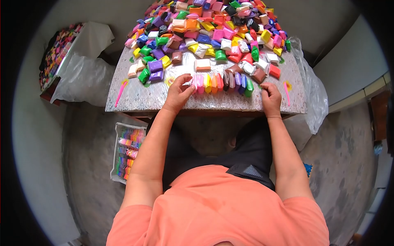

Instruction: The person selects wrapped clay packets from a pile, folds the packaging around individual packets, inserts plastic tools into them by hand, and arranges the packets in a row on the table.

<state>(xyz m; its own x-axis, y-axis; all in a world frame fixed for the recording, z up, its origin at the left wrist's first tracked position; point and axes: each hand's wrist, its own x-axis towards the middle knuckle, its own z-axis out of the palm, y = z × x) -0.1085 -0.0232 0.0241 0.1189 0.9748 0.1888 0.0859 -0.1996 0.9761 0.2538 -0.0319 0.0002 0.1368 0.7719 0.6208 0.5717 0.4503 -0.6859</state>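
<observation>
A row of small soft packets (223, 83) in many colours stands on edge near the table's front, pink at the left end and green at the right. My left hand (179, 92) is at the pink end, thumb and forefinger curved around the end packet. Just past the green end is my right hand (271, 98), its fingers curled inward with a small gap to the green packet. Whatever its fingertips may hold is too small to make out. A pale peach packet (202, 64) lies flat behind the row.
A large heap of coloured packets (205, 30) covers the back of the lace-patterned table (139, 98). Pink tools lie left (121, 93) and right (287, 94). A white basket (116, 151) of packed sets stands on the floor. Clear plastic (316, 98) hangs at the right edge.
</observation>
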